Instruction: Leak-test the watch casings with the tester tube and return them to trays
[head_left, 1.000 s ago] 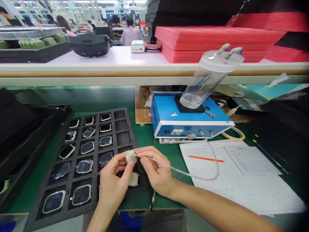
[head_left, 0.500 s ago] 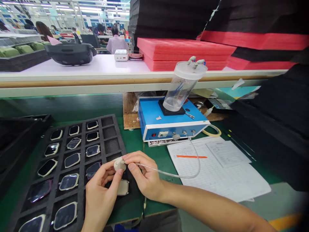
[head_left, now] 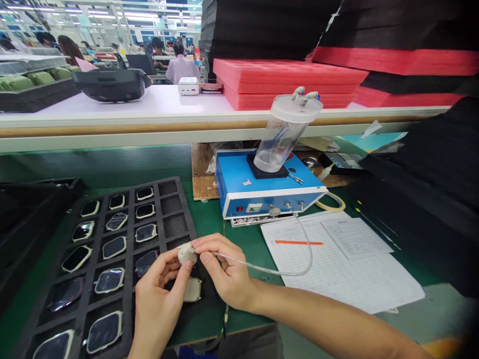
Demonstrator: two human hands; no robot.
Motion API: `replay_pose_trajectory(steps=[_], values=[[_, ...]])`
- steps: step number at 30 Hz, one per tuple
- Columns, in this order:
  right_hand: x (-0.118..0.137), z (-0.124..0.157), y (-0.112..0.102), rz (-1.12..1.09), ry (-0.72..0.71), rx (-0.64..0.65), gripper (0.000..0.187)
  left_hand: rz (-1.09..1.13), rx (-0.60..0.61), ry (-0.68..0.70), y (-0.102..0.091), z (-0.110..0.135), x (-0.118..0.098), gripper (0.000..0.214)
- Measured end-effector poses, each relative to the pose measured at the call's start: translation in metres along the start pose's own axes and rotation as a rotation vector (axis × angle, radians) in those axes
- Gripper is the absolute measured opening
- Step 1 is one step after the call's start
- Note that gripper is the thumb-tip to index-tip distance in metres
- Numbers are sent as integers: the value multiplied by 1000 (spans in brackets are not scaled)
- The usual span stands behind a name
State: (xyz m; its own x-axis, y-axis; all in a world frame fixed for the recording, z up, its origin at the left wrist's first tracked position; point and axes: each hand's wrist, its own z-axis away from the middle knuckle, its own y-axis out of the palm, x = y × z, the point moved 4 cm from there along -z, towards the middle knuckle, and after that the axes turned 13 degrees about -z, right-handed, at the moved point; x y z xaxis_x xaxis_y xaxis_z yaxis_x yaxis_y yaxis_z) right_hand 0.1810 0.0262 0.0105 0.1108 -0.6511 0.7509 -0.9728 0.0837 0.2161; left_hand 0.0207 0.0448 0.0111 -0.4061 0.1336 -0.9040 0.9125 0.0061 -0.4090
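The shelf [head_left: 164, 103] stretches across in front of you, above the green table [head_left: 209, 324] where you work. Red foam [head_left: 284, 75] lies on the shelf near a black stack [head_left: 239, 30]. Below, the black foam tray [head_left: 174, 224] takes up the left part of the table, with rows of watches [head_left: 114, 247] in its compartments; most have pale frames around dark screens, and one frame is purple.

To your right lie overlapping printed papers [head_left: 348, 279]. Behind them stands a blue box [head_left: 239, 183], with a tilted clear cylinder [head_left: 279, 142] on the black base on its top.

Your left hand [head_left: 160, 296] and right hand [head_left: 228, 274] are close together over the tray's right edge. The left grips a small beige piece [head_left: 187, 255] between thumb and fingers. The right pinches a clear tube [head_left: 286, 274] near its end, fingertips right by that piece; you can't tell here whether the tube sits in it. The tube loops over the papers and back to the front of the box. Below your hands lies a beige case [head_left: 192, 290], partly covered by your left hand. An orange stick [head_left: 295, 243] rests on the papers.
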Motion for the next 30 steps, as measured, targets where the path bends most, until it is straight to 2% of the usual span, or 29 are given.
replay_pose_trajectory(steps=[15,30], values=[[0,3,0,2,19,15,18,-23,27,10,0,2,-1,20],[0,4,0,-4,17,16,19,-25,31,5,1,2,1,21]])
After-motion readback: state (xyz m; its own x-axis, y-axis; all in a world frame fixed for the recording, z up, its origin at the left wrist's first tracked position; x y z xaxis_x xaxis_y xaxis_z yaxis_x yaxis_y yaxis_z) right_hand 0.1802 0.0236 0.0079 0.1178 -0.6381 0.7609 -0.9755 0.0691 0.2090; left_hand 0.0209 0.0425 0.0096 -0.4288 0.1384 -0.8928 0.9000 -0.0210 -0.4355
